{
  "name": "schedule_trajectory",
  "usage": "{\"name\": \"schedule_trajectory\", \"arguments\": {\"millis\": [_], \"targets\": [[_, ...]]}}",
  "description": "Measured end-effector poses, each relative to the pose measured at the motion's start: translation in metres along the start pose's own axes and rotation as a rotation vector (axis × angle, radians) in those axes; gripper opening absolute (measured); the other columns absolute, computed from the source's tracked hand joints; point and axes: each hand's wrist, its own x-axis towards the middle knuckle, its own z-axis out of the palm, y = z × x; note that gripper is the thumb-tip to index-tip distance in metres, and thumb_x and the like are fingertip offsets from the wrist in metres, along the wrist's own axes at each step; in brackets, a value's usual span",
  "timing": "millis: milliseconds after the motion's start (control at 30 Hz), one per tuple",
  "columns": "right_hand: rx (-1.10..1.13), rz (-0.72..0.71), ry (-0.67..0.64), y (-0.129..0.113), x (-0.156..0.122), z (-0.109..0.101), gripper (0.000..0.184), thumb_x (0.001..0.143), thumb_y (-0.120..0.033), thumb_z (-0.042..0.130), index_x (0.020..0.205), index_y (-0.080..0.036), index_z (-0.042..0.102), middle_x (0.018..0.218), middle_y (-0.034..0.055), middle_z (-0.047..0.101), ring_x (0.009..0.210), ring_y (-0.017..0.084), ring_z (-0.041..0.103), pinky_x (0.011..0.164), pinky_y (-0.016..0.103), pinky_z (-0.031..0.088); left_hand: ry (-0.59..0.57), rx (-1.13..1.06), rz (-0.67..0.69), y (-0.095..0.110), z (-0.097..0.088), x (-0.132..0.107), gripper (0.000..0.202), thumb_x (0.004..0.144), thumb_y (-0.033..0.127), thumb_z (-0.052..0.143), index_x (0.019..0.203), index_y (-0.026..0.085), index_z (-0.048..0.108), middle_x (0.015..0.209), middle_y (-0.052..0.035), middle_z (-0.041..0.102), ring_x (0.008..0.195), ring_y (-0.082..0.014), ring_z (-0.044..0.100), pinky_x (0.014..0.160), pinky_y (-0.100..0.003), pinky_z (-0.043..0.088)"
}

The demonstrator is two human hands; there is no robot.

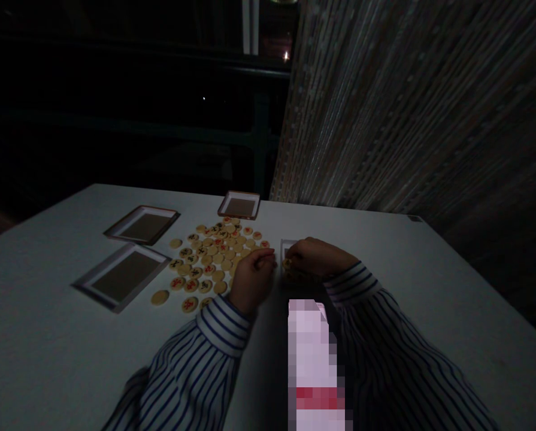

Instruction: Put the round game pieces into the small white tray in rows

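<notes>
Round cream xiangqi pieces (218, 257) with red or black characters lie in a loose spread on the white table (56, 311). My left hand (252, 280) sits at the right edge of that spread, its fingers drawn together close to the pieces. My right hand (317, 256) is bent over a small white-rimmed tray (285, 251), and a few pieces (292, 272) lie beneath its fingertips. The tray is mostly hidden by both hands. In this dim light, I cannot tell whether either hand holds a piece.
Three larger white-rimmed trays with brown bases lie on the table: one at the far edge (239, 205) and two to the left (142, 224) (124, 275). A pixelated pale object with a red band (312, 365) stands between my forearms. A woven hanging (384, 102) rises behind the table.
</notes>
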Motion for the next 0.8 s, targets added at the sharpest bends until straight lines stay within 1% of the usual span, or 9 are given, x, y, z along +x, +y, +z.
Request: {"name": "schedule_trajectory", "arguments": {"millis": [200, 433, 633, 800], "targets": [[-0.01, -0.006, 0.013, -0.0007, -0.0001, 0.0011, 0.025, 0.076, -0.02, 0.044, 0.085, -0.019, 0.066, 0.081, 0.0059, 0.067, 0.071, 0.014, 0.059, 0.062, 0.022, 0.034, -0.01, 0.008, 0.002, -0.0008, 0.0001, -0.0001, 0.022, 0.07, 0.02, 0.056, 0.088, 0.01, 0.063, 0.067, -0.0036, 0.066, 0.064, -0.0133, 0.06, 0.059, -0.023, 0.047], [-0.025, -0.003, -0.005, -0.0005, 0.0008, 0.0025, 0.026, 0.076, -0.019, 0.044, 0.089, -0.019, 0.066, 0.086, 0.0063, 0.067, 0.075, 0.014, 0.059, 0.064, 0.022, 0.035, -0.018, 0.021, 0.011, -0.0033, -0.0005, 0.001, 0.023, 0.069, 0.021, 0.057, 0.089, 0.01, 0.064, 0.072, -0.0048, 0.066, 0.068, -0.0144, 0.06, 0.061, -0.024, 0.047], [-0.003, 0.011, 0.0, -0.0012, -0.0005, 0.0028, 0.025, 0.075, -0.019, 0.045, 0.087, -0.019, 0.067, 0.082, 0.0063, 0.067, 0.072, 0.014, 0.059, 0.062, 0.023, 0.035, -0.011, 0.062, 0.03, -0.0028, 0.0, 0.0009, 0.02, 0.07, 0.019, 0.056, 0.087, 0.012, 0.064, 0.069, -0.0034, 0.065, 0.068, -0.0139, 0.06, 0.06, -0.023, 0.047], [0.011, 0.006, -0.01, -0.0012, 0.0, 0.0029, 0.027, 0.075, -0.018, 0.044, 0.089, -0.02, 0.067, 0.084, 0.0063, 0.067, 0.07, 0.014, 0.059, 0.059, 0.022, 0.034, 0.005, 0.064, 0.033, -0.0003, 0.0, -0.0007, 0.019, 0.069, 0.018, 0.056, 0.085, 0.012, 0.064, 0.072, -0.0046, 0.065, 0.073, -0.015, 0.06, 0.06, -0.023, 0.047]]}}
